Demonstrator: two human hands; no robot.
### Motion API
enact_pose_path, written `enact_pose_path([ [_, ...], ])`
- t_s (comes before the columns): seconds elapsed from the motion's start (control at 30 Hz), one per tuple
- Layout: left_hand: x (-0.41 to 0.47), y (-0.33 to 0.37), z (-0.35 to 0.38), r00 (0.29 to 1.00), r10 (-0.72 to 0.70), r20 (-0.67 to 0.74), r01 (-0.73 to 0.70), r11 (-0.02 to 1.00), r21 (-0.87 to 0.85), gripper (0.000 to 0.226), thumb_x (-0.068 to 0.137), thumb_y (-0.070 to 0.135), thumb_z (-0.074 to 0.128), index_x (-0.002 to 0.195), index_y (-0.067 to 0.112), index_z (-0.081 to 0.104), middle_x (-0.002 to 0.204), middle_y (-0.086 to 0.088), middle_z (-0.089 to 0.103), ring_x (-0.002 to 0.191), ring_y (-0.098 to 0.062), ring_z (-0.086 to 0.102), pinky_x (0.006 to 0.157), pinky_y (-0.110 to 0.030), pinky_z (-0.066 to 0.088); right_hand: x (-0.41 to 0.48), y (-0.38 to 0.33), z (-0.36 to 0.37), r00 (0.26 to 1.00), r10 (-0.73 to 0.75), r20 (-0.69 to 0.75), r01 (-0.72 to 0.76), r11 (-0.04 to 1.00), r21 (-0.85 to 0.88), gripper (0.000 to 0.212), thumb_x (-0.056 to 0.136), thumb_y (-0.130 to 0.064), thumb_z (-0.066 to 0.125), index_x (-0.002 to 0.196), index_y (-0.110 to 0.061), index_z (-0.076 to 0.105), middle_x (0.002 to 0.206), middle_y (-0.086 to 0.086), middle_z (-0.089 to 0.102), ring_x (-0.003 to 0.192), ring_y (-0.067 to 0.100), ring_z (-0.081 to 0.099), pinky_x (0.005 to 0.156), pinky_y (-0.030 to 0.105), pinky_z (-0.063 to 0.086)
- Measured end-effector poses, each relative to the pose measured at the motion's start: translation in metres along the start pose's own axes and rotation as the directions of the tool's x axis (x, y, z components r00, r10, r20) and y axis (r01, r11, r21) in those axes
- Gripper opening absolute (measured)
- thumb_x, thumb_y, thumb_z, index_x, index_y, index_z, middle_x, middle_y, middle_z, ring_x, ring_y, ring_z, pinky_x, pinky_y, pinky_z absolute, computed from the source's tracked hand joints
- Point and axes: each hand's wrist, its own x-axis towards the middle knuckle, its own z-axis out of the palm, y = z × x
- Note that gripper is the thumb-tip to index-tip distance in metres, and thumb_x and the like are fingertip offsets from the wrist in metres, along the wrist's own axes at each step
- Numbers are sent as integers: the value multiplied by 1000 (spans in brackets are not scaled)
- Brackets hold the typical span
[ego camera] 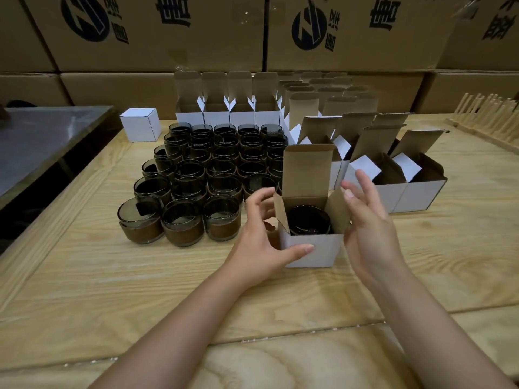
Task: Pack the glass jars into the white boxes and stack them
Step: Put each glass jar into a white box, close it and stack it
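A small white box (310, 252) stands open on the wooden table, its lid flap upright and its side flaps spread. A dark glass jar (308, 222) sits inside it. My left hand (259, 241) grips the box's left front corner, thumb on the front face. To the box's right, my right hand (370, 220) has spread fingers near the right flap and holds nothing. Several dark glass jars (207, 175) with brown bands stand in rows to the left. Open white boxes (404, 192) wait behind on the right, and more (227, 115) behind the jars.
One closed white box (140, 124) sits at the back left. A grey metal table (42, 141) adjoins the wooden one on the left. Large cardboard cartons (157, 32) form a wall behind. A wooden rack (486, 119) lies at the far right.
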Motion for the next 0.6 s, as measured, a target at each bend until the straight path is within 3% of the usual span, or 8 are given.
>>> enact_pose_path([
  [0.1, 0, 0, 0, 998, 61, 9, -61, 996, 63, 84, 67, 46, 79, 131, 59, 25, 136, 16, 43, 121, 8, 42, 90, -8, 39, 0, 1, 6, 995, -5, 99, 3, 1000, 21, 43, 99, -15, 45, 140, -28, 41, 133, -9, 55, 121, 6, 53, 99, 25, 45],
  [0.17, 1, -1, 0, 996, 86, 24, -87, 994, 67, 69, 70, 40, 79, 126, 54, 42, 136, 10, 39, 120, 11, 39, 85, -3, 35, 1, 0, 10, 978, -26, 208, 71, 976, -207, 35, 100, -25, 43, 133, -39, 44, 132, -25, 50, 120, -7, 47, 95, 14, 40],
  [0.23, 1, -3, 0, 996, 84, 29, -85, 996, 39, 61, 72, 31, 82, 119, 52, 50, 134, 10, 38, 119, 12, 37, 83, -1, 33, 1, 1, 12, 959, 0, 282, 132, 885, -447, 42, 95, -52, 31, 136, -48, 40, 139, -32, 28, 135, -4, 26, 109, 23, 25],
  [0.3, 2, -3, -1, 996, 89, 30, -89, 996, 30, 59, 72, 26, 83, 116, 50, 52, 132, 11, 37, 119, 13, 36, 83, 0, 33, 1, 5, 10, 961, 8, 275, 145, 835, -531, 49, 91, -62, 18, 135, -54, 38, 140, -34, 19, 138, -7, 15, 111, 21, 16],
  [0.37, 3, -2, -2, 995, 89, 37, -90, 996, 21, 57, 72, 24, 83, 116, 47, 54, 133, 9, 38, 119, 14, 36, 83, -1, 33, -1, 8, 10, 967, -37, 254, 153, 878, -454, 37, 99, -51, 22, 132, -58, 36, 144, -33, 22, 131, -16, 23, 98, 1, 19],
  [0.43, 3, 0, -3, 995, 83, 48, -82, 997, -7, 57, 71, 24, 83, 117, 44, 55, 136, 8, 39, 119, 14, 38, 83, -2, 35, -1, 14, 9, 966, -69, 248, 154, 927, -341, 40, 103, -33, 33, 136, -56, 27, 145, -31, 26, 121, -27, 29, 89, -6, 25],
  [0.53, 3, 1, -3, 996, 64, 56, -62, 997, -34, 56, 69, 32, 78, 120, 41, 56, 140, 8, 39, 121, 7, 42, 85, -6, 37, 2, 17, 7, 952, -103, 287, 191, 935, -299, 66, 100, -9, 43, 140, -54, 16, 138, -39, 28, 130, -16, 30, 103, 12, 29],
  [0.6, 4, 2, -3, 997, 53, 63, -51, 998, -31, 59, 69, 36, 76, 123, 44, 53, 143, 11, 38, 124, 4, 42, 87, -10, 39, 6, 16, 7, 954, -138, 268, 213, 937, -278, 74, 96, -2, 48, 135, -57, 17, 136, -31, 39, 128, -1, 43, 98, 18, 39],
])
